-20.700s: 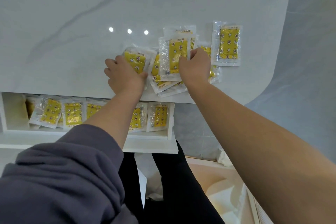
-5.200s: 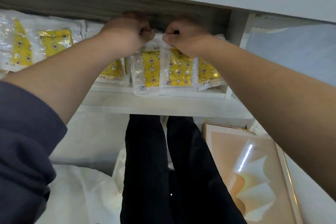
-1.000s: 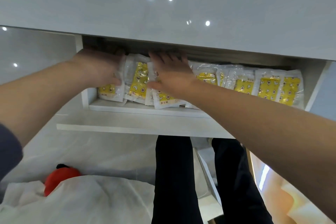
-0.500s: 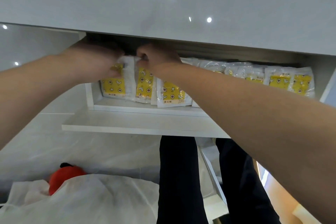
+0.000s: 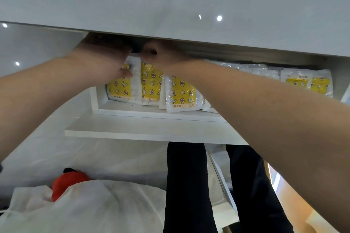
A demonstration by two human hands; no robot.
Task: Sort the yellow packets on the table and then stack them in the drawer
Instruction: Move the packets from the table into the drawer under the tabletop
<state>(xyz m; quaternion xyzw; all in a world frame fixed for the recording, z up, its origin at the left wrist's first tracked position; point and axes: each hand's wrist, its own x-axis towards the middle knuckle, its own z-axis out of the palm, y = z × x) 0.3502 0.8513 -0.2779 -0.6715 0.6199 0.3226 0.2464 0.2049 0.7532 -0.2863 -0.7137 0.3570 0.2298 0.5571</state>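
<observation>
The left hand (image 5: 103, 60), flat a moment ago, is now gripping the top of the end yellow packet (image 5: 118, 90). The right hand (image 5: 162, 54) is pinching the top of the next packet (image 5: 150, 83). Both are tidying the row in the drawer (image 5: 151, 128), so I think stacking is nearing its end.

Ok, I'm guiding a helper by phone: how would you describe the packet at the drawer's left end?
Under the white tabletop, an open drawer holds a row of yellow packets. It is the leftmost packet, next to the drawer's left wall. Unlike its neighbours, the left hand grips its top.
</observation>
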